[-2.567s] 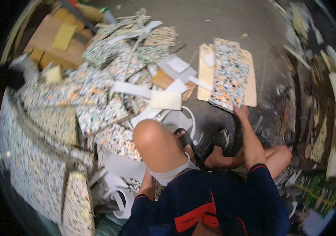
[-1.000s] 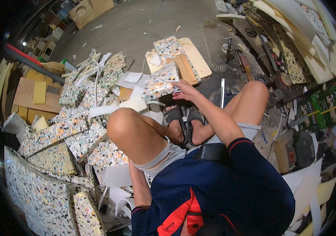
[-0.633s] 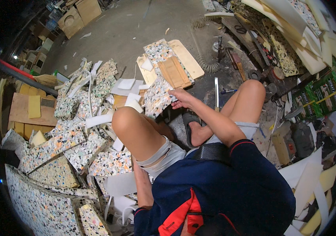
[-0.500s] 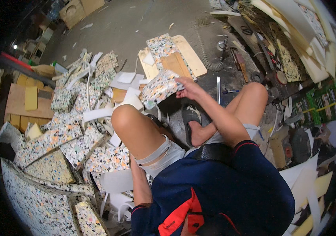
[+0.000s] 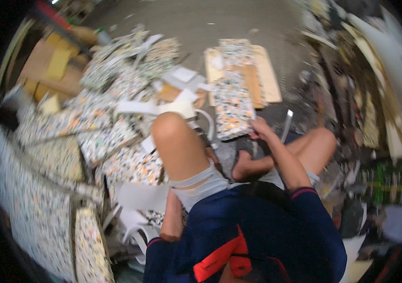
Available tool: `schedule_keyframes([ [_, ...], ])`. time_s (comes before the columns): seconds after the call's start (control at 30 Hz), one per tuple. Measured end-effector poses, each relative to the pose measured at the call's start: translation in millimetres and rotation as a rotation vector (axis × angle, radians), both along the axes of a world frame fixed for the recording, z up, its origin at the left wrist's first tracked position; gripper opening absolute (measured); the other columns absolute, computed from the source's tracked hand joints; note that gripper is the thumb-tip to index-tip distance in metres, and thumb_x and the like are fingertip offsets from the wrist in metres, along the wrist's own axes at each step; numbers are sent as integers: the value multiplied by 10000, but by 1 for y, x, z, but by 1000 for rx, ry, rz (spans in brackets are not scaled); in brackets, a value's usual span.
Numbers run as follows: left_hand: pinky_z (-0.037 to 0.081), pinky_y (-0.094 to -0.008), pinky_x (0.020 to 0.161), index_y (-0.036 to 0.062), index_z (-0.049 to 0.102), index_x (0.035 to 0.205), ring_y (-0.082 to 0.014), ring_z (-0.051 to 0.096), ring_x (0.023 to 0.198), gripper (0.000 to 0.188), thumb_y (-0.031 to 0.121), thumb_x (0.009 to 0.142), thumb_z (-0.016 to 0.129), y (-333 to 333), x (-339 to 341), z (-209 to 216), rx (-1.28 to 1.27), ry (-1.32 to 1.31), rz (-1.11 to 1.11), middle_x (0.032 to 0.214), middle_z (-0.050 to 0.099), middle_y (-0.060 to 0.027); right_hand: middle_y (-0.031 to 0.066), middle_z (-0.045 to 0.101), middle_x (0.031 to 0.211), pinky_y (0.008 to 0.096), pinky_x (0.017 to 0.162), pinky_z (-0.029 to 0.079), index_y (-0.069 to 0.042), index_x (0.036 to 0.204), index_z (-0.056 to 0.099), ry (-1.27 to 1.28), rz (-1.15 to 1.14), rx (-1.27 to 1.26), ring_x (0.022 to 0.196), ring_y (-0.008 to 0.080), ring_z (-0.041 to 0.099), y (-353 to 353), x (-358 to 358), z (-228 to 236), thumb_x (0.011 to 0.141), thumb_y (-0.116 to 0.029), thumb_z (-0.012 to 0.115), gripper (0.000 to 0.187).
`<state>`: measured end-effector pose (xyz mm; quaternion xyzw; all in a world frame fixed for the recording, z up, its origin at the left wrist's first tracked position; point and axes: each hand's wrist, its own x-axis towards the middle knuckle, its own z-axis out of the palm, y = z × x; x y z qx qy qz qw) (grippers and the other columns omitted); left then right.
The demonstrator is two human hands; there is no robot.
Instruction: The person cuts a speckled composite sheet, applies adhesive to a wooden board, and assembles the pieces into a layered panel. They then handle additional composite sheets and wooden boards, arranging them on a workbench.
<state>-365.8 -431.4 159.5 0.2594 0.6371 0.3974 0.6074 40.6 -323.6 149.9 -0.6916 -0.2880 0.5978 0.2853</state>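
Note:
My right hand (image 5: 261,128) is closed on the near right corner of a rectangular speckled foam piece (image 5: 233,106), white with orange, black and grey flecks. The piece extends away from me over a pale board (image 5: 270,75). Beyond it, another speckled foam piece (image 5: 236,54) lies on that board, next to a brown strip (image 5: 253,85). My left forearm (image 5: 172,217) passes down behind my raised left knee, which hides the hand. Near my right hand, a narrow shiny metal strip, perhaps a blade (image 5: 287,123), points upward. Motion blurs the view.
Speckled foam offcuts (image 5: 69,123) are heaped on the left, with white foam strips (image 5: 137,107) among them. A large foam slab (image 5: 33,203) stands at lower left. At right are pale foam sheets (image 5: 392,94) and a green package (image 5: 389,184).
The speckled foam piece has swung from a leftward tilt to lie lengthwise away from me, still in my right hand. The view has shifted, so surroundings sit differently.

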Motion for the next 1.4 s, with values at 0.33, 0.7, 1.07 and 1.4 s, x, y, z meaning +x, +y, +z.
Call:
schedule_keyframes([
  [0.33,501,-536,853,11,633,977,-426,640,976,178,131,846,614,47,-9,-56,94,587,-156,1047,664,-237,35,632,775,289,458,467,-5,1182,645,34,-70,366,569,119,569,10,34,36,989,-224,585,298],
  [0.7,493,-548,846,6,623,947,-450,631,961,166,111,819,617,157,16,-117,149,984,-461,1016,660,-251,29,612,776,291,432,514,-61,1084,611,-46,-280,-71,552,125,557,2,62,40,968,-374,644,336],
  [1.07,485,-559,840,2,613,918,-474,623,946,155,92,793,620,225,56,-140,197,1111,-499,984,656,-266,33,642,807,280,444,528,-70,1108,613,-132,-253,-66,512,127,546,13,76,29,953,-406,660,372],
  [1.4,494,-570,825,-6,634,882,-473,642,936,144,117,837,575,191,-138,-78,171,1383,-123,934,679,-264,52,655,851,316,478,523,-38,1128,598,-127,-227,-150,550,130,548,14,63,16,940,-497,637,497],
])
